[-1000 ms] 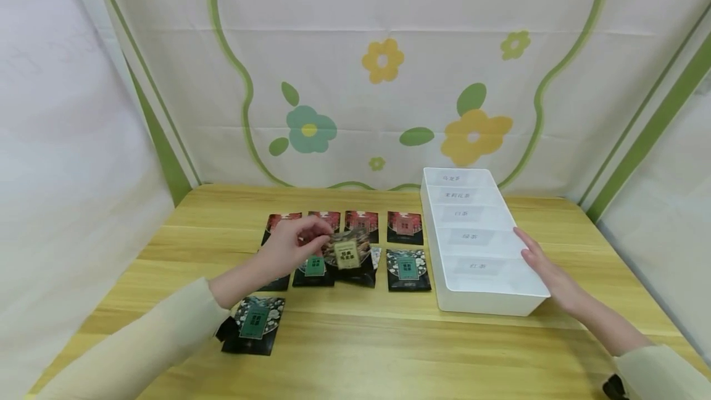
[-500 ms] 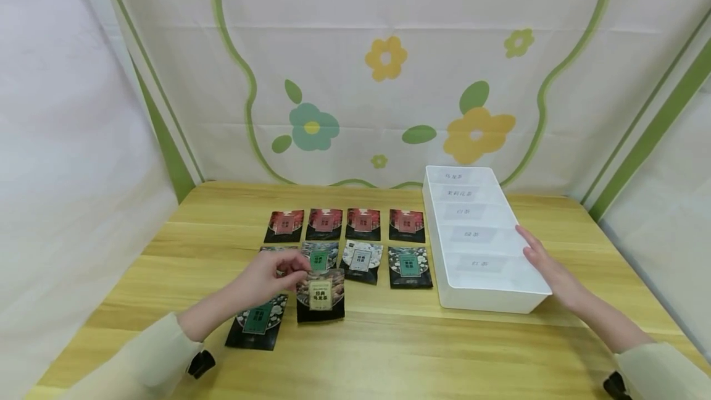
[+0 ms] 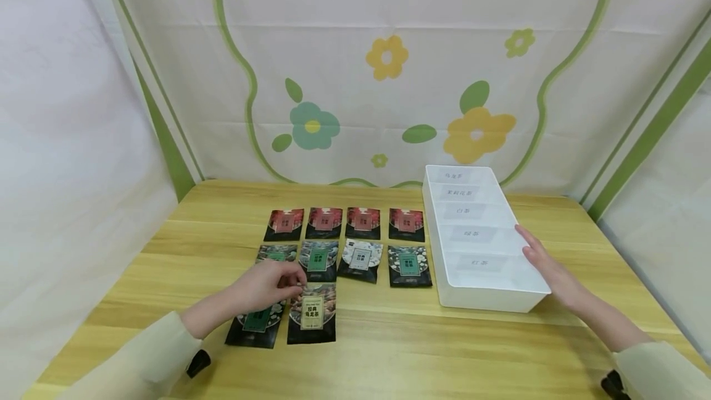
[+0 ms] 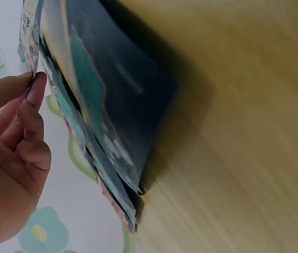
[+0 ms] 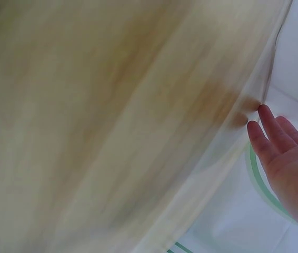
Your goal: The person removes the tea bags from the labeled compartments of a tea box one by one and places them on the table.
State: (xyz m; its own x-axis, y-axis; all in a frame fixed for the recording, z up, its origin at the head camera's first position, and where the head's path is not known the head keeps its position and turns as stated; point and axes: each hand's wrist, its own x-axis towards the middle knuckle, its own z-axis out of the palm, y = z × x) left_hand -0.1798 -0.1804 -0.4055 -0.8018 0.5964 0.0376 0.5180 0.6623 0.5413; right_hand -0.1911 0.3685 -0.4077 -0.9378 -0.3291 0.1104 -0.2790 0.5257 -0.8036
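Between thumb and index finger, my left hand (image 3: 270, 287) pinches the top edge of a tea packet (image 3: 312, 313) with a yellowish label. The packet is at the near side of the rows, beside a green-labelled tea packet (image 3: 252, 331) partly covered by the hand. In the left wrist view the same pinch shows, with the held tea packet (image 4: 29, 31) at the upper left. My right hand (image 3: 550, 270), fingers extended, rests against the right side of a white divided box (image 3: 489, 302). In the right wrist view the right hand (image 5: 291, 158) has straight fingers.
Red-labelled tea packets lie in a back row, one (image 3: 407, 225) next to the box. The middle row holds a white-labelled packet (image 3: 360, 260) and green-labelled ones, such as this packet (image 3: 410, 266). A patterned curtain (image 3: 344, 79) hangs behind the wooden table (image 3: 422, 350).
My left hand has brought the yellowish-labelled packet from over the middle row toward me and to the left, uncovering the white-labelled one. The right hand stays at the box.
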